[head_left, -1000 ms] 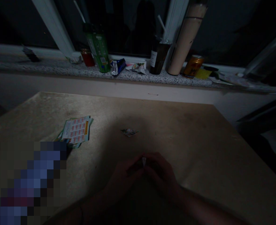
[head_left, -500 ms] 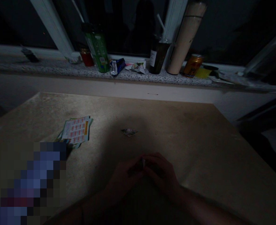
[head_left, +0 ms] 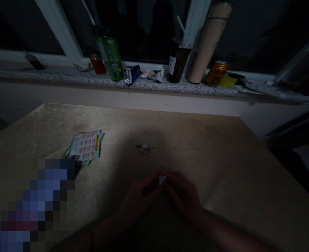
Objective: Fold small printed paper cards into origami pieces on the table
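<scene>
Between my fingertips is a small folded piece of paper [head_left: 162, 180], pale and roughly triangular on the side I see. My left hand [head_left: 144, 196] pinches it from the left, and my right hand [head_left: 184, 194] grips it from the right. Both hands are close to the table top, in deep shadow, so the fingers' details are dim. Just beyond them a flat, diamond-shaped folded paper [head_left: 145, 148] with a printed pattern lies on the table. Farther left is a stack of printed cards [head_left: 86, 145], their edges fanned out.
The wooden table [head_left: 222, 157] meets a wall below a granite sill [head_left: 144, 85]. Along the sill stand a green cup [head_left: 109, 52], a dark cup with a straw [head_left: 179, 64], a tall pinkish bottle [head_left: 209, 42] and an orange can [head_left: 217, 73]. A pixelated patch covers the lower left.
My fingertips have parted slightly, the right hand shifting a little rightward, and more of the folded paper's pale face shows between them. Everything on the table and sill stays put.
</scene>
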Demonstrator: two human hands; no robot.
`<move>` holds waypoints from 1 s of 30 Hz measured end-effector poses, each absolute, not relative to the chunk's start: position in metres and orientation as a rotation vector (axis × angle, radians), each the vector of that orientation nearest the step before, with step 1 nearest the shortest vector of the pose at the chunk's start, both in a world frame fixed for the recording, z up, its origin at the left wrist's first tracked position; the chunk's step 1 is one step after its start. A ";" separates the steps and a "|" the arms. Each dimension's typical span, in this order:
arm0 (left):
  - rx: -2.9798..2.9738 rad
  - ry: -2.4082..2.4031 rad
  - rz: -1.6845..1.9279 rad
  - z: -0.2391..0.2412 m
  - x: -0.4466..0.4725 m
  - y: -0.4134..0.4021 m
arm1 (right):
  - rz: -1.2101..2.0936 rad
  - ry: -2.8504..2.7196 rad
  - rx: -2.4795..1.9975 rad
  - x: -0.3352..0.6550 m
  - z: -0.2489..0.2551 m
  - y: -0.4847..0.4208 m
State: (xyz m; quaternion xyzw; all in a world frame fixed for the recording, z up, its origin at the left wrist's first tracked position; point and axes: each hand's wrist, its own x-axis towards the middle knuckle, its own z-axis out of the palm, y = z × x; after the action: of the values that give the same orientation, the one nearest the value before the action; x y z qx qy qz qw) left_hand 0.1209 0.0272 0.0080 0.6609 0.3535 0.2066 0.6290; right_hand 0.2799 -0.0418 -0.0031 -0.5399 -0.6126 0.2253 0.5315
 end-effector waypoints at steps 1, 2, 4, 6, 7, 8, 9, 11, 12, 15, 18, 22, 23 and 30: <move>1.516 0.808 0.471 0.008 0.121 0.027 | 0.511 -1.476 -1.283 0.280 -0.003 -0.042; 1.524 0.807 0.468 0.008 0.121 0.027 | 0.487 -1.492 -1.273 0.281 -0.004 -0.042; 1.547 0.806 0.458 0.007 0.122 0.027 | 0.456 -1.525 -1.257 0.282 -0.005 -0.042; 1.556 0.810 0.462 0.006 0.121 0.027 | 0.458 -1.548 -1.251 0.282 -0.006 -0.043; 1.553 0.813 0.467 0.006 0.121 0.027 | 0.470 -1.553 -1.253 0.282 -0.006 -0.043; 1.548 0.819 0.480 0.006 0.121 0.027 | 0.483 -1.553 -1.260 0.282 -0.007 -0.043; 1.545 0.825 0.493 0.006 0.121 0.027 | 0.491 -1.551 -1.267 0.282 -0.007 -0.044; 1.569 0.840 0.515 0.008 0.121 0.027 | 0.479 -1.557 -1.286 0.283 -0.008 -0.045; 1.590 0.842 0.504 0.009 0.121 0.027 | 0.456 -1.565 -1.297 0.283 -0.008 -0.045; 1.651 0.823 0.421 0.012 0.121 0.028 | 0.373 -1.618 -1.299 0.285 -0.009 -0.046; 1.693 0.832 0.361 0.011 0.121 0.029 | 0.334 -1.666 -1.237 0.288 -0.012 -0.045; 1.649 0.824 0.357 0.007 0.120 0.029 | 0.320 -1.700 -1.134 0.290 -0.012 -0.043; 1.626 0.809 0.369 0.007 0.119 0.029 | 0.319 -1.707 -1.114 0.291 -0.011 -0.043; 1.564 0.833 0.410 0.015 0.118 0.028 | 0.342 -1.759 -1.034 0.291 -0.012 -0.042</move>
State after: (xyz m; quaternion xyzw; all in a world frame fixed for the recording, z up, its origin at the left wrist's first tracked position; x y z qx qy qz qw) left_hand 0.1179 0.0277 0.0152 0.6787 0.3612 0.1780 0.6142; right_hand 0.2911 -0.0420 -0.0119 -0.4298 -0.7308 0.1421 0.5109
